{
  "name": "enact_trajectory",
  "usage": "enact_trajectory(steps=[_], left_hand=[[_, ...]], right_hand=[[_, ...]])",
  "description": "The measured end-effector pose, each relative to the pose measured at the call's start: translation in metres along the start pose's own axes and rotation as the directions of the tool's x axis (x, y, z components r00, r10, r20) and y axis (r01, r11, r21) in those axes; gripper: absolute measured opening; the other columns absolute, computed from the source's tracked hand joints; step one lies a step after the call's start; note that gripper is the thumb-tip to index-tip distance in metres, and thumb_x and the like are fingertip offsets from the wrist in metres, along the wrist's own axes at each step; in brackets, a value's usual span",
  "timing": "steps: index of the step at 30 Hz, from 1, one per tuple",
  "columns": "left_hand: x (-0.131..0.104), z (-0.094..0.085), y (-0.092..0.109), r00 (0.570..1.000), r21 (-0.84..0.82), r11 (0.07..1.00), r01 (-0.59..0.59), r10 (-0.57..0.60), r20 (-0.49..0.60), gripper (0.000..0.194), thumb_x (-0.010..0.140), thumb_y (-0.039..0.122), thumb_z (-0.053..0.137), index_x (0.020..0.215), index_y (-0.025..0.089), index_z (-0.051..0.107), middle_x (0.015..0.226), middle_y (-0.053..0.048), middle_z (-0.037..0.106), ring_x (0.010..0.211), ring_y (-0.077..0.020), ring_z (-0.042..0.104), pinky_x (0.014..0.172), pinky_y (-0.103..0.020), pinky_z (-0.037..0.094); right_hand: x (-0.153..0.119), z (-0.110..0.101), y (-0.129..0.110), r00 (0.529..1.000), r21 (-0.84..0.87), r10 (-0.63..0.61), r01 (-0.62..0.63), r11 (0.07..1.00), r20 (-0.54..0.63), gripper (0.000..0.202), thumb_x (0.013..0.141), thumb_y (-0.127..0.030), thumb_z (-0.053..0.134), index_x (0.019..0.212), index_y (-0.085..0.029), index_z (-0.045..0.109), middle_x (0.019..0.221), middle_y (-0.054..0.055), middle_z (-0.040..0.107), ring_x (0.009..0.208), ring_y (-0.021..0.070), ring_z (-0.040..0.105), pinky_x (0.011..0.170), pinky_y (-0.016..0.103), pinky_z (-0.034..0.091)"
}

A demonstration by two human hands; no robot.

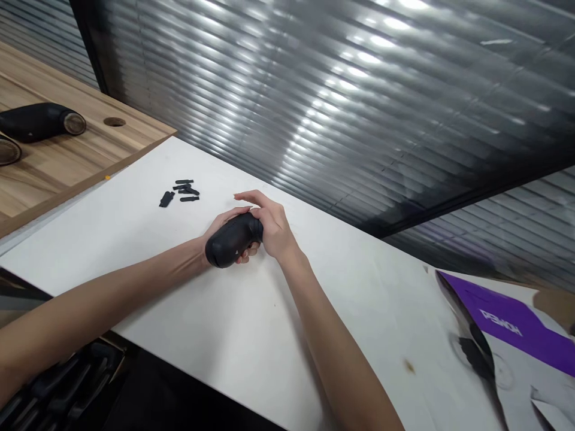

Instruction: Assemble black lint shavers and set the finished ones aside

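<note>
A rounded black device (230, 240) is held over the white table, its thick end toward the lower left and its narrower end toward the upper right. My left hand (229, 220) is wrapped round it from behind and below, with fingertips showing under the device. My right hand (272, 226) touches the narrower end with the thumb and palm side, its index finger stretched out to the left. What lies under the right palm is hidden. Several small black pieces (186, 190) lie on the white table behind and left of my hands.
Two similar black devices (40, 121) rest on a wooden table (135, 133) at the left. Purple-and-white printed packaging (516, 323) lies at the right. A container of black parts (67, 383) is below the table's front left edge. Metallic blinds (269, 78) stand behind.
</note>
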State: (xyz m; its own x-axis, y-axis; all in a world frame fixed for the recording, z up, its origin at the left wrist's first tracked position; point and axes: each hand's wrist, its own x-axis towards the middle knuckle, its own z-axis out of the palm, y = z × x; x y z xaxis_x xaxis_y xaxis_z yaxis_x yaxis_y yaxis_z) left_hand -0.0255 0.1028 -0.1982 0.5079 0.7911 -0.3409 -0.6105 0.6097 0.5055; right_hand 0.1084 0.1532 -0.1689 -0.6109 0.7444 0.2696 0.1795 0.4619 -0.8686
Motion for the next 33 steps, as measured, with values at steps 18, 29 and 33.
enact_trajectory(steps=[18,29,33], left_hand=[[-0.002,-0.006,-0.008,0.98,0.099,0.987,-0.129,0.142,-0.141,0.056,0.085,0.069,0.063,0.072,0.015,0.064,0.06,-0.007,0.059,0.042,-0.0139,0.051,0.038,-0.025,0.038],[0.002,-0.022,0.001,0.639,0.613,0.6,-0.514,0.745,-0.193,0.051,0.082,0.062,0.077,0.114,0.025,0.062,0.094,-0.002,0.069,0.078,-0.0192,0.067,0.067,-0.029,0.053],[0.002,-0.026,0.004,0.65,0.695,0.554,-0.46,0.742,-0.161,0.05,0.082,0.063,0.079,0.109,0.024,0.064,0.092,-0.002,0.069,0.078,-0.0182,0.065,0.069,-0.028,0.051]], right_hand=[[0.01,0.015,0.013,0.988,0.275,0.037,0.006,0.962,-0.152,0.038,0.091,-0.026,0.046,0.118,-0.026,0.072,0.126,0.003,0.073,0.128,0.0264,0.064,0.111,0.041,0.045],[-0.006,0.027,0.044,0.917,0.207,0.215,-0.151,0.967,-0.335,0.062,0.097,-0.08,0.038,0.076,-0.025,0.056,0.065,0.0,0.052,0.063,0.0189,0.051,0.058,0.031,0.039],[-0.01,0.032,0.044,0.905,0.295,0.25,-0.149,0.944,-0.345,0.057,0.094,-0.078,0.048,0.075,-0.024,0.05,0.066,-0.003,0.048,0.06,0.0151,0.044,0.054,0.028,0.034]])
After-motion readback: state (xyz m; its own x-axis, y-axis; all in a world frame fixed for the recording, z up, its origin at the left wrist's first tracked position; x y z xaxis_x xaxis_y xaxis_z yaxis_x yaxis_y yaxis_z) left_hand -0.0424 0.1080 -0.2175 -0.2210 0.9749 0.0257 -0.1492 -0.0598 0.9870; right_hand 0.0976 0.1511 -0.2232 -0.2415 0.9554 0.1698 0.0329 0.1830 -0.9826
